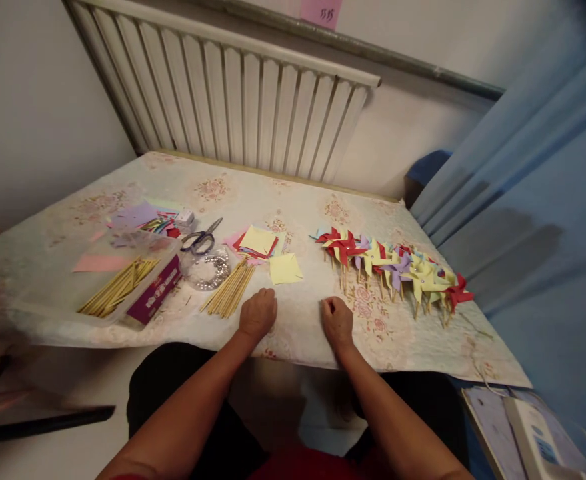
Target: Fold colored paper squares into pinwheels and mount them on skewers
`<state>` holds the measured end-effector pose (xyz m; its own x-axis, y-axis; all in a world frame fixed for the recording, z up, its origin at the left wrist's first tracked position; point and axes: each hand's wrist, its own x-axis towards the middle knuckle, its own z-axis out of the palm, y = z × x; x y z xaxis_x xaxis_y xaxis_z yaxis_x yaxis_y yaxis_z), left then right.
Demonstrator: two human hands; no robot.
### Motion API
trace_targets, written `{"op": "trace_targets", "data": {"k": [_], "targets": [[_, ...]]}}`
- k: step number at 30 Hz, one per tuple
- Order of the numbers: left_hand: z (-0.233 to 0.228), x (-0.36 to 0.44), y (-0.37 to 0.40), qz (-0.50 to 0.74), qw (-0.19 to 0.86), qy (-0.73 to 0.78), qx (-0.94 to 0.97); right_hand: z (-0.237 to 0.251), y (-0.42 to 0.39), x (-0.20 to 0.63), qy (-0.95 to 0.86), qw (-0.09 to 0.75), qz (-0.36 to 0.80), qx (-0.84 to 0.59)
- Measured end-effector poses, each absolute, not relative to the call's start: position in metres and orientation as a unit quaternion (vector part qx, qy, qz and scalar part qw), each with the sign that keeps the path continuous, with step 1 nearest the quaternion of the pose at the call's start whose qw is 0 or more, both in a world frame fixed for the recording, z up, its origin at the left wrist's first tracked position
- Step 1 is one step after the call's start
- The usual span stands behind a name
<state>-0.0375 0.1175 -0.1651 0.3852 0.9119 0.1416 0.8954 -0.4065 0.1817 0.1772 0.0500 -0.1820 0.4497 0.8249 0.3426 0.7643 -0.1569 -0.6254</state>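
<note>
My left hand [259, 312] rests on the flowered tablecloth, closed in a loose fist with nothing showing in it. Just left of it lies a bundle of thin wooden sticks [230, 290]. Beyond its knuckles is a yellow paper square [286, 269] with cut corners, beside a stack of coloured paper squares [259, 241]. My right hand [337, 321] is also curled into a fist on the cloth, no object visible in it. To its right lie several finished paper pinwheels [397, 267] on sticks, in red, yellow and purple.
A clear plastic box [37, 307] holding more sticks stands at the left. Near it are scissors [201, 239], a round dish of small metal fasteners [207, 270] and paper scraps [135, 217]. A radiator [233, 100] lines the wall behind; a blue curtain [537, 200] hangs at right.
</note>
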Motion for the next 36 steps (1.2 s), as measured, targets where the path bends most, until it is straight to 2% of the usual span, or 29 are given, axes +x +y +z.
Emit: {"op": "trace_targets", "data": {"k": [9, 16, 24, 36], "targets": [[-0.168, -0.04, 0.128, 0.146, 0.077, 0.538, 0.827, -0.184, 0.055, 0.174, -0.552, 0.331, 0.009, -0.765], [-0.167, -0.041, 0.147, 0.205, 0.151, 0.563, 0.786, -0.185, 0.063, 0.17, -0.55, 0.304, 0.002, -0.778], [-0.16, -0.045, 0.161, 0.256, 0.241, 0.589, 0.727, -0.184, 0.075, 0.166, -0.55, 0.3, 0.0, -0.78], [-0.173, -0.038, 0.171, 0.336, 0.259, 0.549, 0.72, -0.182, 0.096, 0.162, -0.545, 0.312, -0.008, -0.778]]}}
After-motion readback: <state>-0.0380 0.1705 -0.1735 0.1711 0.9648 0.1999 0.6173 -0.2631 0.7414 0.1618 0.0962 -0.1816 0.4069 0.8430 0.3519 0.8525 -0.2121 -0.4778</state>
